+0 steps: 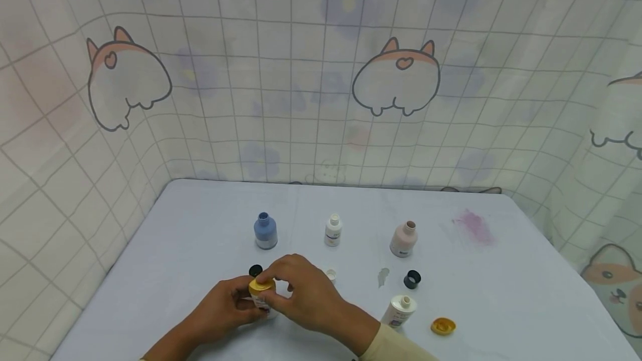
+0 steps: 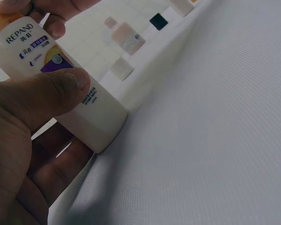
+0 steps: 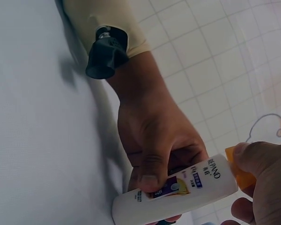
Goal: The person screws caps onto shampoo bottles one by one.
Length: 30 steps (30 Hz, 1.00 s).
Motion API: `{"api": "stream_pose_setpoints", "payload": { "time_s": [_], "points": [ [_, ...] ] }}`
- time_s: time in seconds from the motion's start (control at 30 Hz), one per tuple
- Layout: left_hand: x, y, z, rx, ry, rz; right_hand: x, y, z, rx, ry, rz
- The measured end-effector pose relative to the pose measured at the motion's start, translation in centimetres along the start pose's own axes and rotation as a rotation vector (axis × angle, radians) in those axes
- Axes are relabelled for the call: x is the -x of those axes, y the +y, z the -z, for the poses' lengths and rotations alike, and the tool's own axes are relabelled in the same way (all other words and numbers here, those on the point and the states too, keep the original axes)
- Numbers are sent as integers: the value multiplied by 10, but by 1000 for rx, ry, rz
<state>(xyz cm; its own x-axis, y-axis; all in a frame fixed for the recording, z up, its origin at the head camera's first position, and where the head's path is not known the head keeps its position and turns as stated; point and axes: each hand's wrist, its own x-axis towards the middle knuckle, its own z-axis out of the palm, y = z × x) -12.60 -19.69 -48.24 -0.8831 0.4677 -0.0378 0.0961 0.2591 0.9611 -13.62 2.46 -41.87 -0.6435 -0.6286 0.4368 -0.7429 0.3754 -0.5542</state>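
Two hands share one white bottle [image 1: 263, 301] near the front edge of the worktop [image 1: 501, 294]. We wrap our left hand [image 1: 225, 308] around its body, thumb over the label, so it stands steady on its base. Our right hand [image 1: 306, 294] comes from above, fingers [image 3: 253, 157] pinching the yellow cap [image 1: 262, 285] on its neck. Behind stand three uncapped bottles: blue [image 1: 265, 231], small white [image 1: 333, 230], pink [image 1: 403, 239].

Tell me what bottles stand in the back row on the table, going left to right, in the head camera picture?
blue bottle → small white bottle → pink bottle. All three stand upright with no caps on.
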Motion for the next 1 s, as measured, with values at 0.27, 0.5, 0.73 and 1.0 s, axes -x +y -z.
{"api": "stream_pose_setpoints", "payload": {
  "time_s": [0.27, 0.5, 0.73, 1.0],
  "points": [
    [1, -2, 1, -54, 22, 6, 1, 1, -1, 29, -18, -9],
    [0, -3, 2, -50, 23, -6, 1, 1, 2, 34, -38, -26],
    [-2, -3, 2, -53, 23, 26, 5, 4, 5, 1, -77, -37],
    [-2, -2, 1, -45, 23, 11, 8, 5, 6, 28, -62, -18]
  ]
}}
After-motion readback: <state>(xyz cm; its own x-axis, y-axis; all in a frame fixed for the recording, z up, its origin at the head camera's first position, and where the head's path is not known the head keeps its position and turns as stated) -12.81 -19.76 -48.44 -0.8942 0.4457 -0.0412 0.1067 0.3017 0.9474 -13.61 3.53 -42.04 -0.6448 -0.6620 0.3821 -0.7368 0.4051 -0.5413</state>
